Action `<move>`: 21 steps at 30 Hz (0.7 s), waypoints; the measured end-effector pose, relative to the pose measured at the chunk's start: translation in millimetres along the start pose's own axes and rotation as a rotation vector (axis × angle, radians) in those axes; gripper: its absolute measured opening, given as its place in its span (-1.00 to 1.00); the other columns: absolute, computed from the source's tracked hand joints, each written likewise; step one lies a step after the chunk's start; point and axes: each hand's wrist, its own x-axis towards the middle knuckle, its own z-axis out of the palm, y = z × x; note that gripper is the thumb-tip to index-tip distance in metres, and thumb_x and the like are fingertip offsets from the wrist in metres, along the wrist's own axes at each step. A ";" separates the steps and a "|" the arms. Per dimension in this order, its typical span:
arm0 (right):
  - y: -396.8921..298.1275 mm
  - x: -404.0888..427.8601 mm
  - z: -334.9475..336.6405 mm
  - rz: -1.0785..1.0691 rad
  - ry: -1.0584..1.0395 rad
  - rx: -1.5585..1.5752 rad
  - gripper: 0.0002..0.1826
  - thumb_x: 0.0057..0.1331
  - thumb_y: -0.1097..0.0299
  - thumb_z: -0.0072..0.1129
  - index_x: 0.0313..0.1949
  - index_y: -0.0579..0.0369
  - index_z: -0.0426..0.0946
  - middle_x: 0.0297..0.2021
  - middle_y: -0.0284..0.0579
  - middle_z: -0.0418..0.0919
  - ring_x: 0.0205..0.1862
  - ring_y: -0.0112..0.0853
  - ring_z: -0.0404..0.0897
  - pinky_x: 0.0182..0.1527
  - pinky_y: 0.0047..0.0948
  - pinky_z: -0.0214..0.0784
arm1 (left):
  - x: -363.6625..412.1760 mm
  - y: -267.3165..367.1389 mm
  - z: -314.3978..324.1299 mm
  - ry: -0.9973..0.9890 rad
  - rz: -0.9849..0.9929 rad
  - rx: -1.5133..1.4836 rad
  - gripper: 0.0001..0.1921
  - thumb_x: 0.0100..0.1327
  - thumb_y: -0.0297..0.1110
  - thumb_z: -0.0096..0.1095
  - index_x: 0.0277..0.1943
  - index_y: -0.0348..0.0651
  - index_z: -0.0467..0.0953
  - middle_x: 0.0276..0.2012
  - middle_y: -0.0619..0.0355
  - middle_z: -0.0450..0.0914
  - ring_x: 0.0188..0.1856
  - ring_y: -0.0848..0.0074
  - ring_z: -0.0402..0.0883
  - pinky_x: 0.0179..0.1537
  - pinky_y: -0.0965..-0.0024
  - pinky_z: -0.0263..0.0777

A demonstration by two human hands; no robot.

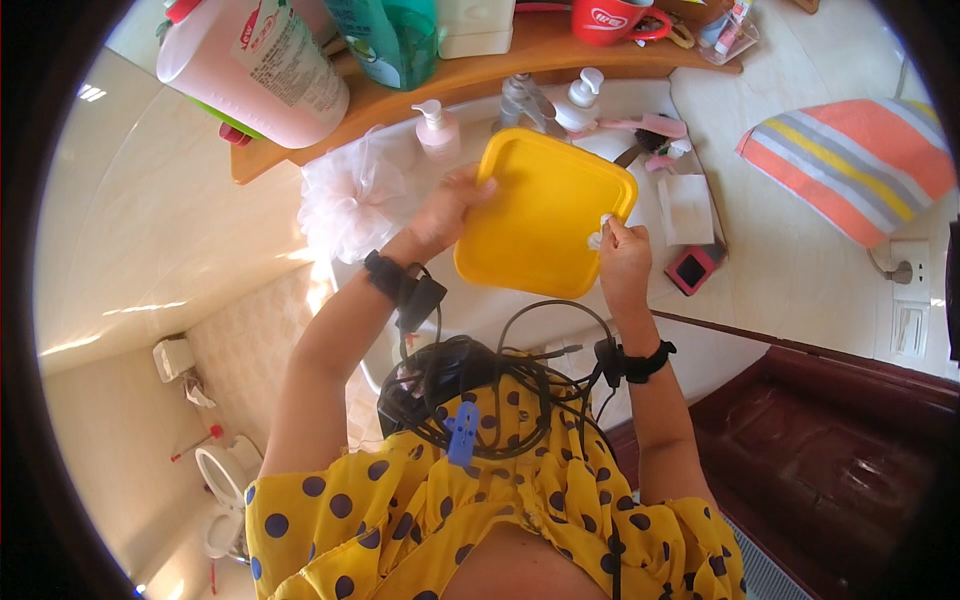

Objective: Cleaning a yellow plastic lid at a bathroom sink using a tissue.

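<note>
A yellow square plastic lid or shallow tray point(544, 214) is held up over the white sink. My left hand point(448, 210) grips its left edge, with the thumb on the face turned towards me. My right hand point(626, 259) pinches a crumpled white tissue point(598, 234) against the right rim. Behind the yellow piece stand a chrome faucet point(523, 105), a pink pump bottle point(437, 131) and a white pump bottle point(579, 105). Part of the basin is hidden beneath it.
A wooden shelf point(480, 64) bearing large bottles and a red mug point(611, 21) curves above the sink. A mesh bath sponge point(360, 195) lies at left. Folded white tissue point(686, 210) and a pink-framed item point(691, 270) lie at right. Looped black cables point(517, 420) hang before my chest.
</note>
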 end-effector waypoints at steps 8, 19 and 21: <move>-21.3 42.7 -6.9 -0.111 0.237 -0.015 -0.81 0.39 0.44 0.10 -0.08 0.22 0.60 -0.32 0.05 0.45 -0.30 -0.06 0.54 -0.22 -0.20 0.43 | -5.1 6.3 5.5 -0.043 -0.083 -0.009 -0.63 0.42 -0.43 0.09 0.25 -0.30 0.40 0.11 0.10 0.58 0.12 0.43 0.59 0.24 0.38 0.38; -23.9 53.3 -16.4 -0.173 0.455 0.199 -0.79 0.44 0.35 0.10 -0.06 0.20 0.56 -0.32 -0.08 0.49 -0.31 -0.29 0.61 -0.25 -0.35 0.48 | -13.4 -2.9 -8.0 -0.044 0.001 0.044 -0.54 0.38 -0.48 0.13 0.32 -0.24 0.30 0.21 0.08 0.50 0.24 0.35 0.47 0.35 0.29 0.22; -18.3 56.4 -20.1 0.347 0.021 0.788 -0.74 0.51 0.28 0.01 0.00 0.21 0.49 -0.28 -0.12 0.53 -0.36 -0.38 0.63 -0.30 -0.45 0.50 | -15.8 -6.5 -2.3 -0.068 -0.025 0.037 -0.46 0.30 -0.57 0.15 0.34 -0.20 0.28 0.20 0.10 0.49 0.25 0.35 0.45 0.37 0.28 0.18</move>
